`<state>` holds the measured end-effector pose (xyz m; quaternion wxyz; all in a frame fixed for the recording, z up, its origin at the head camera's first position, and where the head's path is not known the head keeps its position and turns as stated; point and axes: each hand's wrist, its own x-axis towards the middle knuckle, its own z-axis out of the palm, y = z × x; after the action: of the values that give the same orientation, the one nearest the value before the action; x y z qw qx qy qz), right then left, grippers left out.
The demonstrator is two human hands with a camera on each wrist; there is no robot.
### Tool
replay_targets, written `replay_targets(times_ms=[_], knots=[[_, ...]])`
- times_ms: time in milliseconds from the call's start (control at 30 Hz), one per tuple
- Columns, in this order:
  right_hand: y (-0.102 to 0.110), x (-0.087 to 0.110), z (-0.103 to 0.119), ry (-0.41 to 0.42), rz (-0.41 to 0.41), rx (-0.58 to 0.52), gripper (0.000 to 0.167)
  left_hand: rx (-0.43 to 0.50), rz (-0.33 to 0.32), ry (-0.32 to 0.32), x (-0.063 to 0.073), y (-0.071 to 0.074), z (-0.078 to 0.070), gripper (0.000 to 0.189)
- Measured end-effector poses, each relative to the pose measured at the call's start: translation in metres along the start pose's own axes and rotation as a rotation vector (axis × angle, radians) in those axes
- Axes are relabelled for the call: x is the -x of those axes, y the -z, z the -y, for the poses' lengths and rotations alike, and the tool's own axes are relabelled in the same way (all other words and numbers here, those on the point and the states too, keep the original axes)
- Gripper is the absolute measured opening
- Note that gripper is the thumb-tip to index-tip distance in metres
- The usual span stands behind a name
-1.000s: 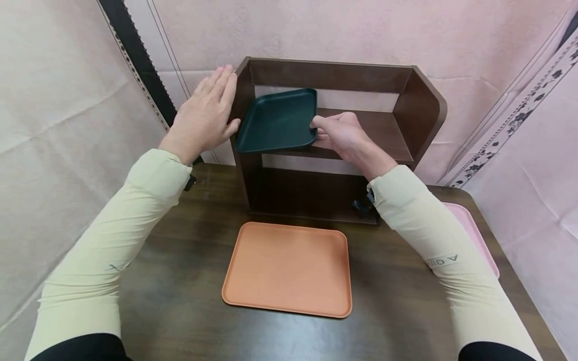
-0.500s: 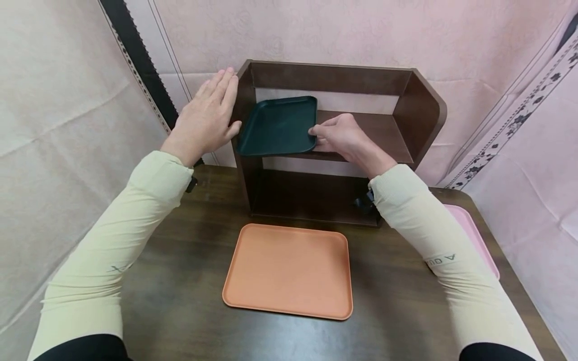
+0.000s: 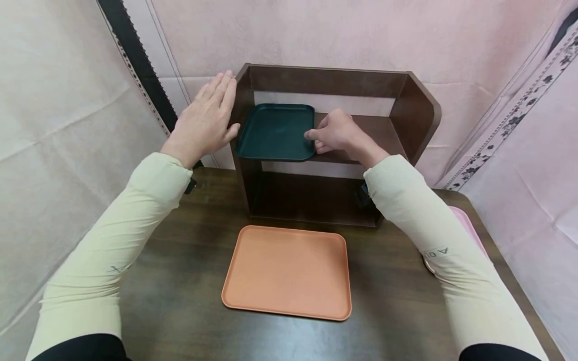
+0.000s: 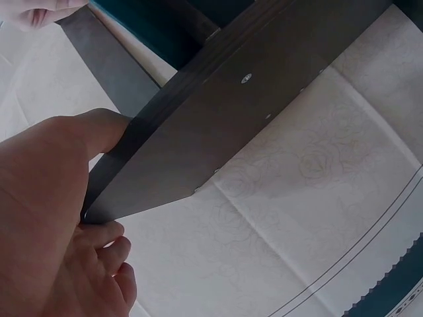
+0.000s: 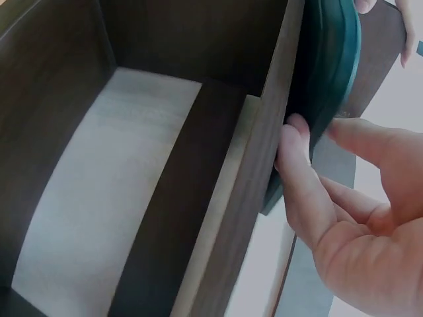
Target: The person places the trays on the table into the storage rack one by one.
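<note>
While the head view looks down, the left hand [image 3: 205, 120] lies flat, fingers straight, against the outer left side of the wooden shelf [image 3: 417, 113]; the right hand [image 3: 336, 133] pinches the right edge of the dark green tray [image 3: 275, 131], which now lies level on the upper board instead of tilted as before. From the left wrist, thumb and fingers bracket the shelf's side panel [image 4: 218, 132]. From the right wrist, thumb and fingertips [image 5: 294, 142] grip the tray's rim [image 5: 334, 66].
</note>
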<state>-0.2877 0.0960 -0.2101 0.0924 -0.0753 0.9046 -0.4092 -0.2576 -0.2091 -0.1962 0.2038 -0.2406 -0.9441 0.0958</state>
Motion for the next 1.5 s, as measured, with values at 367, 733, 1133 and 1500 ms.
replay_targets(times_ms=[367,733,1133,1500], knots=[[0.025,0.031,0.021,0.080,0.054,0.207,0.033,-0.046,0.011,0.014,0.004,0.003,0.005,0.083],[0.058,0.087,0.020,0.114,0.151,0.419,0.041,-0.052,0.040,0.041,0.002,0.009,0.009,0.083],[0.088,0.137,-0.054,0.061,0.198,0.445,0.034,-0.032,0.028,0.036,0.002,0.006,0.009,0.083],[0.130,0.166,-0.152,-0.104,0.245,0.448,0.036,-0.019,0.025,0.023,0.003,0.003,0.003,0.082]])
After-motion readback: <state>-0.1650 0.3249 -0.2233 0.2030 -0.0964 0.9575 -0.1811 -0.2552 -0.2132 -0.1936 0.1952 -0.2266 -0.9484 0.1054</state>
